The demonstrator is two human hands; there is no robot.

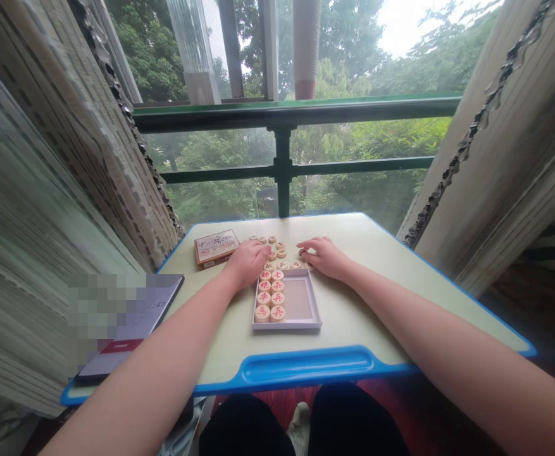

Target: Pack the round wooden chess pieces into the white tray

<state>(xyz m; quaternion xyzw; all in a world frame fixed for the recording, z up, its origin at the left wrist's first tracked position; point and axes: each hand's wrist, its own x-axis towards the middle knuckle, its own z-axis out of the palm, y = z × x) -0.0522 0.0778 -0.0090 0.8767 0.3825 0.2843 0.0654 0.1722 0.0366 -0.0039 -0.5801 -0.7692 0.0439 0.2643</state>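
Note:
Round wooden Chinese chess pieces with red characters (278, 298) stand in two columns in the left part of a shallow white box (286, 326). More chess pieces (281, 245) lie loose on the table beyond the box. My left hand (249, 261) rests at the box's far left corner, fingers stretched out beside the loose pieces. Across from it, my right hand (325, 256) is low over the table with its fingers apart. Its fingertips are at a piece near the box's far right corner; whether they touch it is hard to see.
A printed cardboard box (217, 248) lies left of the loose pieces. A tablet-like device (139, 320), partly blurred, is at the table's left edge. The pale table (372, 316) has a blue rim with a tray groove. Curtains (486, 145) hang on both sides, with a green railing (283, 168) behind.

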